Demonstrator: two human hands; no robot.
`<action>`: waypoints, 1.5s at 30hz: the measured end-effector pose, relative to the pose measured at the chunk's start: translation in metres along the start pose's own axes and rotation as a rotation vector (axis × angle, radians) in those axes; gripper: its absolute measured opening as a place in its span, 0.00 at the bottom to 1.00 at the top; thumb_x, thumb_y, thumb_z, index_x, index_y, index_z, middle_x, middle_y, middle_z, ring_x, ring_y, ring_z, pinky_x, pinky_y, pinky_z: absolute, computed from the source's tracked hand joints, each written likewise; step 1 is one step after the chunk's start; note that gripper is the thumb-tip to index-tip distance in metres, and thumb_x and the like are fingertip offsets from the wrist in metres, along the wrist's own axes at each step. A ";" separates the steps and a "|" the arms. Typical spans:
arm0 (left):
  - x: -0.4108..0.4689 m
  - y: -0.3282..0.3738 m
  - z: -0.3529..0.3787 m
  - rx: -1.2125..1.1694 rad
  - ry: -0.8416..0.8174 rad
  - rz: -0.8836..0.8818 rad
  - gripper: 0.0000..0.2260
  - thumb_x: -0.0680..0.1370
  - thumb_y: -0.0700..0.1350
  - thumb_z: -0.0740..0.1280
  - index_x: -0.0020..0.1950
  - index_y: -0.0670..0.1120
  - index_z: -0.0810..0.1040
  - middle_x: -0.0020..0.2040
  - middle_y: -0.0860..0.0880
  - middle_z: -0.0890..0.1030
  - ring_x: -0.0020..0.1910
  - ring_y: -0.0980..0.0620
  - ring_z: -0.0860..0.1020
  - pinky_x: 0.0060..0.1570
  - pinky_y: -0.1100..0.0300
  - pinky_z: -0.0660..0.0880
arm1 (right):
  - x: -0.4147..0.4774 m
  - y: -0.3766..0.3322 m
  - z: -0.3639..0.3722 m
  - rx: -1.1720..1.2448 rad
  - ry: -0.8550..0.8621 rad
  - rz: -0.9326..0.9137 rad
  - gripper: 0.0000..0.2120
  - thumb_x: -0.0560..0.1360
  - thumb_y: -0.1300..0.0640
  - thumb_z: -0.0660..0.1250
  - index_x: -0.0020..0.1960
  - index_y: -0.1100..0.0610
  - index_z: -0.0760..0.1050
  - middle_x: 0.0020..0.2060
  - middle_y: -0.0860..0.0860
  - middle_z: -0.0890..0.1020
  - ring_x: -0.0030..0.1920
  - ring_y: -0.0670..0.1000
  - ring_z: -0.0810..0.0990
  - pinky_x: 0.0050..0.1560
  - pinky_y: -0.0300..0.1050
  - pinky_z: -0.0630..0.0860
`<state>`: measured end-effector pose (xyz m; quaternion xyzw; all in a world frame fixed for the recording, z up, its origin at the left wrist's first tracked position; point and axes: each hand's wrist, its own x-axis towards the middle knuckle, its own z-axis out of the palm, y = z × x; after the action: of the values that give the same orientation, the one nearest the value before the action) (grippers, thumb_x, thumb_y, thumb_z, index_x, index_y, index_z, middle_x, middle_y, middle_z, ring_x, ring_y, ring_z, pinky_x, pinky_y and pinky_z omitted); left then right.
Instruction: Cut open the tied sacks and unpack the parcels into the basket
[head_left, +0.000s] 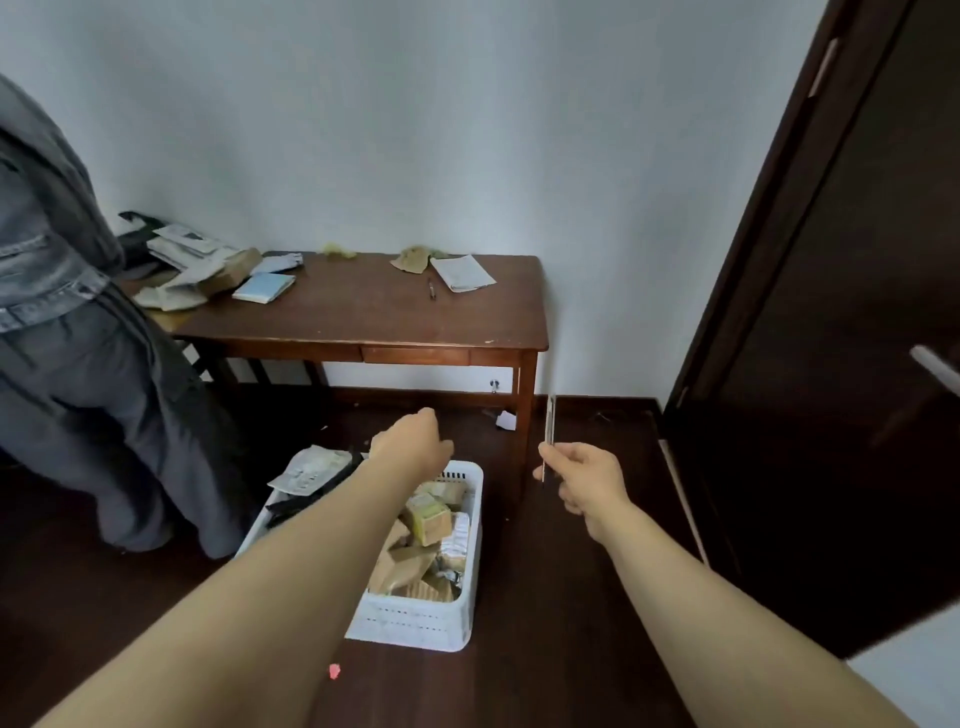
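A white plastic basket (415, 621) stands on the dark floor, filled with several brown cardboard parcels (428, 522) and grey mailers. My left hand (413, 441) reaches out above the basket's far end, fingers curled downward and mostly hidden behind the wrist. My right hand (584, 480) is held to the right of the basket, pinching a thin utility knife (549, 431) that points upward. A grey printed mailer bag (311, 467) lies over the basket's far left corner. No tied sack shows clearly.
A brown wooden table (363, 317) stands against the white wall, carrying parcels (208, 270), a notepad (462, 273) and a pen (431, 288). Another person in grey clothes (78, 338) stands at the left. A dark door (831, 312) is at the right.
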<state>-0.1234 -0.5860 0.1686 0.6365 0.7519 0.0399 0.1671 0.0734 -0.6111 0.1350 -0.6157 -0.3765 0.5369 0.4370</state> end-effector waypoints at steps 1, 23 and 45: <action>0.020 -0.004 -0.007 -0.015 0.011 -0.026 0.22 0.79 0.50 0.61 0.70 0.43 0.65 0.65 0.44 0.74 0.62 0.44 0.74 0.60 0.49 0.72 | 0.021 -0.009 0.007 -0.019 -0.023 0.000 0.06 0.76 0.56 0.68 0.48 0.59 0.78 0.35 0.55 0.82 0.19 0.43 0.63 0.18 0.35 0.59; 0.434 -0.004 -0.048 -0.032 -0.089 -0.102 0.23 0.80 0.51 0.61 0.71 0.43 0.65 0.68 0.43 0.72 0.62 0.42 0.74 0.61 0.49 0.72 | 0.444 -0.085 0.131 -0.145 -0.037 0.133 0.07 0.76 0.60 0.69 0.53 0.61 0.78 0.36 0.53 0.82 0.37 0.51 0.78 0.30 0.39 0.70; 0.609 0.021 0.013 0.034 -0.294 -0.201 0.20 0.80 0.51 0.60 0.70 0.44 0.67 0.65 0.43 0.75 0.62 0.42 0.74 0.61 0.47 0.72 | 0.664 -0.063 0.162 -0.995 -0.054 0.025 0.13 0.77 0.54 0.66 0.58 0.60 0.76 0.55 0.56 0.80 0.55 0.58 0.78 0.49 0.46 0.73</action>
<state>-0.1815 0.0065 0.0400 0.5599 0.7797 -0.0834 0.2677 0.0061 0.0511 -0.0333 -0.7397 -0.5909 0.3134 0.0739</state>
